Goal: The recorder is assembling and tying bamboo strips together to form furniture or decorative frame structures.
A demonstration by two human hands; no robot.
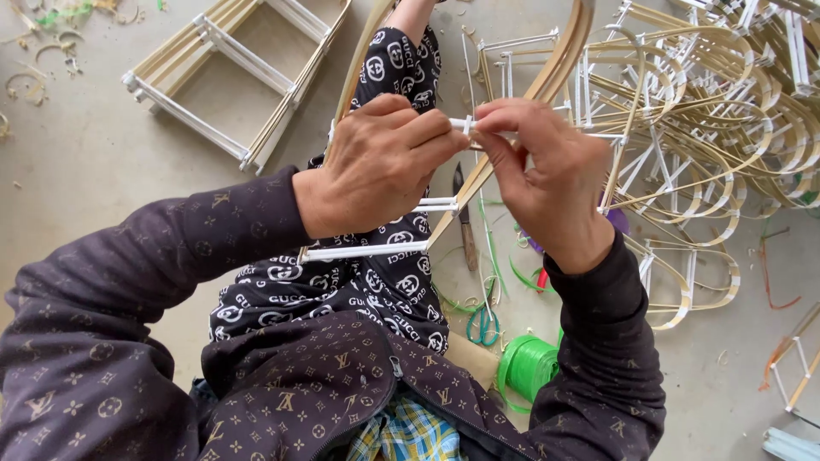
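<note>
1. The left hand (376, 166) is closing its fingers around a white tube (462, 125) on a curved bamboo frame (478, 171) lying over the lap.
2. The right hand (547, 179) is pinching the same tube's other end, fingers closed.
3. A knife (465, 230), green-handled scissors (484, 323) and a green string spool (528, 365) are lying on the floor (102, 162) beside a pile of finished frames (717, 128).

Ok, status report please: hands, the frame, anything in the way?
Left hand and right hand pinch white rod on bamboo frame. Knife below, clear.
</note>
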